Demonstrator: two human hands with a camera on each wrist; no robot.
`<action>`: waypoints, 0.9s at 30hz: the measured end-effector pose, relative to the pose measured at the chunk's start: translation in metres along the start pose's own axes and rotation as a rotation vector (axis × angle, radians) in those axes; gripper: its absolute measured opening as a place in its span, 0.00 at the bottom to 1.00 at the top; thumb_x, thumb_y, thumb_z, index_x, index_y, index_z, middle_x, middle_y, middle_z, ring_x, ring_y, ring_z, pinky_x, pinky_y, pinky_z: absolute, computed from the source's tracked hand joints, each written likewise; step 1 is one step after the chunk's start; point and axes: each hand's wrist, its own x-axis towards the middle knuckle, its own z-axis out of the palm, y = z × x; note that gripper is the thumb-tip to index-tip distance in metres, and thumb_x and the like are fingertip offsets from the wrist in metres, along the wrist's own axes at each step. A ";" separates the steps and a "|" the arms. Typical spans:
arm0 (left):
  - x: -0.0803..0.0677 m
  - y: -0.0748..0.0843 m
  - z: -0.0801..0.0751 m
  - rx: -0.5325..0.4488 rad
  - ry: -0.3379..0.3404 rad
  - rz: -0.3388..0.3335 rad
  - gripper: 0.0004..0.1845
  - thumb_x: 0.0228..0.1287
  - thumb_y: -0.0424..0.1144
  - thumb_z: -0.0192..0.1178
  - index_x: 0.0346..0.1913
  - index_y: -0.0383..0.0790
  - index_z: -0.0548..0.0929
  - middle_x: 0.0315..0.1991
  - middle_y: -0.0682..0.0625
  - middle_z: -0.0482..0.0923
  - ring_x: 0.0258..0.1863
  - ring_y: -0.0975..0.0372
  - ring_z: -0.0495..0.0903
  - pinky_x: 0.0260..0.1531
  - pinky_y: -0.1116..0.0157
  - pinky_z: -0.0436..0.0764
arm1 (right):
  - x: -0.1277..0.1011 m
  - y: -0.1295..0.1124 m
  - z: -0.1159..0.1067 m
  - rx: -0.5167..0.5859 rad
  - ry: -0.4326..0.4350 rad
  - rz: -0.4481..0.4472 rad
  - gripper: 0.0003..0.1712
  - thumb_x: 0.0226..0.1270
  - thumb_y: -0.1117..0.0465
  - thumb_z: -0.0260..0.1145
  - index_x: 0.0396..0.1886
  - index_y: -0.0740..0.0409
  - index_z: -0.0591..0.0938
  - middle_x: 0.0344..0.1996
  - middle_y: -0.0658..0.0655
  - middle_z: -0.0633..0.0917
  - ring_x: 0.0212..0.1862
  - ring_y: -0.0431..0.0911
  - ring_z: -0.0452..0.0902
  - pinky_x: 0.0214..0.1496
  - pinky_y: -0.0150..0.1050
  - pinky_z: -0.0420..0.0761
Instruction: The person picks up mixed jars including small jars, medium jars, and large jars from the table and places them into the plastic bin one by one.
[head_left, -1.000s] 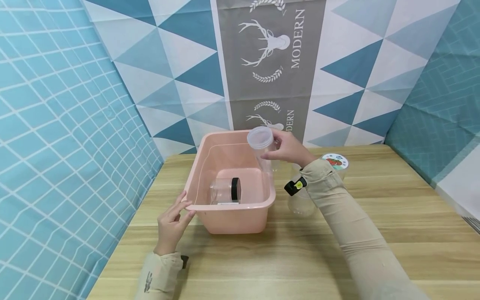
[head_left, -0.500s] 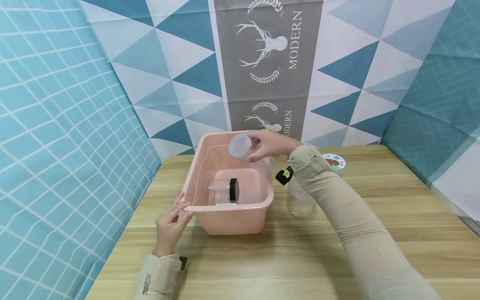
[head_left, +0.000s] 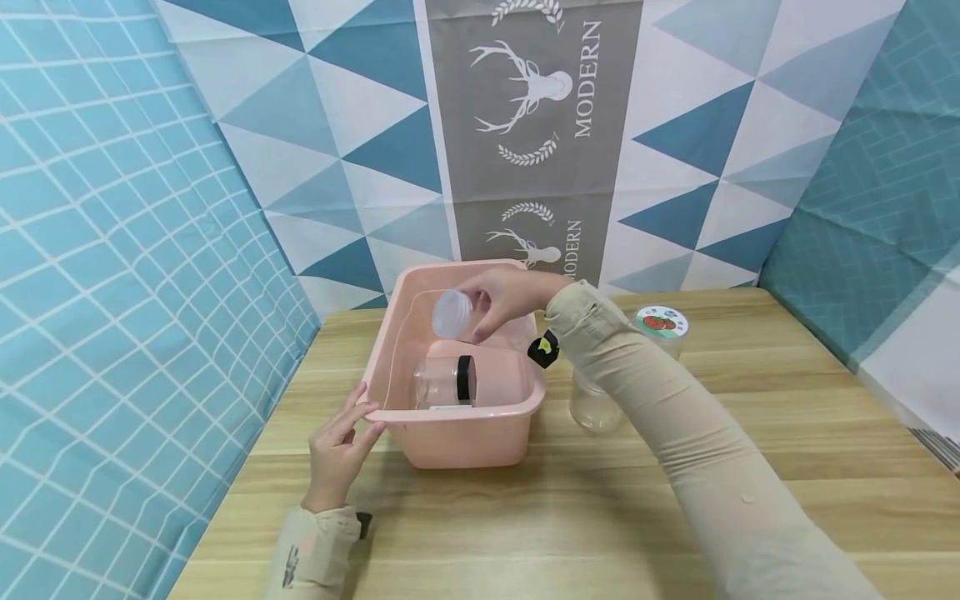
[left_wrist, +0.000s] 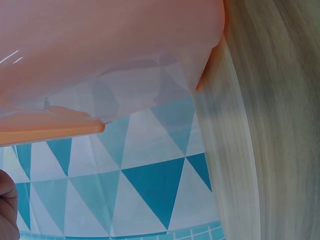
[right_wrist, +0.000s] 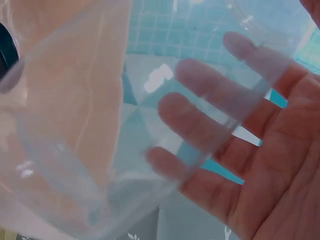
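A pink plastic basin stands on the wooden table. My right hand holds a clear jar with a whitish lid, tilted on its side, over the inside of the basin. The right wrist view shows my fingers through the jar's clear wall. A clear jar with a black lid lies on its side on the basin floor. My left hand rests with its fingers on the basin's near left rim. The left wrist view shows the basin wall close up.
A clear lidless jar stands on the table right of the basin, partly behind my right arm. A jar with a red and green label on its lid stands further back right. Patterned cloth walls close in the left, back and right.
My right hand has carried the whitish-lidded jar left and down, from above the basin's right rim to over its inside, tilting it. The left hand has stayed on the rim.
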 end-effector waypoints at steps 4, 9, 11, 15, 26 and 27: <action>-0.003 -0.004 0.001 -0.023 0.007 0.022 0.27 0.59 0.53 0.64 0.33 0.24 0.84 0.53 0.47 0.78 0.48 0.75 0.77 0.11 0.77 0.54 | 0.007 -0.003 0.006 -0.080 -0.003 -0.021 0.22 0.47 0.56 0.75 0.43 0.56 0.81 0.28 0.50 0.80 0.33 0.44 0.74 0.37 0.35 0.74; -0.004 -0.006 0.003 -0.047 0.029 0.040 0.24 0.58 0.50 0.66 0.32 0.25 0.84 0.51 0.43 0.79 0.44 0.77 0.77 0.10 0.77 0.53 | 0.016 -0.008 0.009 -0.142 -0.035 -0.003 0.25 0.48 0.55 0.74 0.47 0.57 0.80 0.35 0.52 0.81 0.38 0.45 0.74 0.42 0.36 0.74; -0.003 -0.005 0.003 -0.051 0.035 0.040 0.23 0.58 0.49 0.67 0.32 0.25 0.84 0.51 0.44 0.79 0.42 0.78 0.77 0.10 0.77 0.53 | 0.017 -0.011 0.010 -0.153 -0.050 -0.001 0.26 0.48 0.56 0.74 0.48 0.57 0.80 0.34 0.53 0.81 0.36 0.45 0.74 0.41 0.36 0.74; -0.004 -0.007 0.002 -0.038 0.034 0.029 0.25 0.59 0.52 0.65 0.33 0.26 0.84 0.52 0.45 0.79 0.41 0.78 0.76 0.10 0.77 0.53 | 0.021 -0.014 0.012 -0.169 -0.081 0.007 0.24 0.47 0.56 0.74 0.45 0.56 0.79 0.31 0.52 0.79 0.32 0.43 0.71 0.38 0.35 0.73; -0.003 -0.009 0.002 -0.029 0.035 0.064 0.28 0.59 0.53 0.64 0.31 0.23 0.83 0.46 0.30 0.78 0.40 0.77 0.78 0.10 0.78 0.53 | 0.026 -0.021 0.016 -0.202 -0.159 0.110 0.17 0.46 0.57 0.75 0.30 0.56 0.75 0.27 0.51 0.75 0.33 0.44 0.69 0.37 0.35 0.69; -0.003 -0.009 0.002 -0.025 0.032 0.066 0.28 0.60 0.53 0.64 0.31 0.23 0.83 0.46 0.30 0.78 0.42 0.76 0.78 0.10 0.78 0.53 | 0.026 -0.021 0.016 -0.201 -0.160 0.115 0.17 0.45 0.57 0.75 0.29 0.55 0.74 0.26 0.50 0.74 0.32 0.44 0.68 0.36 0.35 0.69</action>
